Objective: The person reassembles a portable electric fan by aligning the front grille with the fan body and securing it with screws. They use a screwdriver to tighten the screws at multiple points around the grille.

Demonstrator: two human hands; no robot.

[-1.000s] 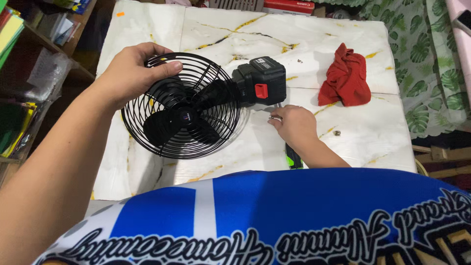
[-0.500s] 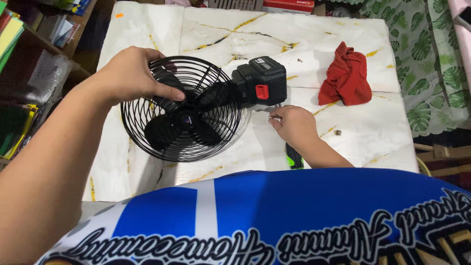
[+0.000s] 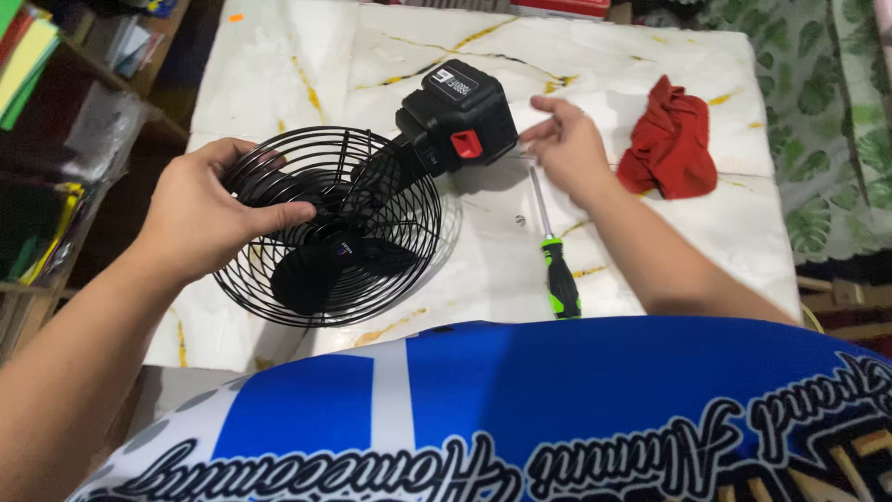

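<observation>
A small black fan [image 3: 339,232] with a round wire cage is tilted above the marble table [image 3: 650,251]. My left hand [image 3: 200,218] grips the cage's left rim. Its black battery block with a red button [image 3: 457,116] points up and to the right. My right hand [image 3: 567,139] hovers just right of that block, fingers loosely apart, holding nothing that I can see. A screwdriver with a green and black handle [image 3: 555,270] lies on the table below my right hand. A tiny screw [image 3: 519,220] lies beside its shaft.
A crumpled red cloth [image 3: 671,139] lies at the right of the table. Shelves with coloured paper and books [image 3: 37,112] stand to the left. A leaf-patterned green cloth [image 3: 836,121] hangs at the right. My blue shirt [image 3: 520,418] fills the bottom.
My right hand let go of the screwdriver and rose to the battery block's right side. The fan tilted and shifted down-left, its battery end swinging up. My left hand slid lower on the cage.
</observation>
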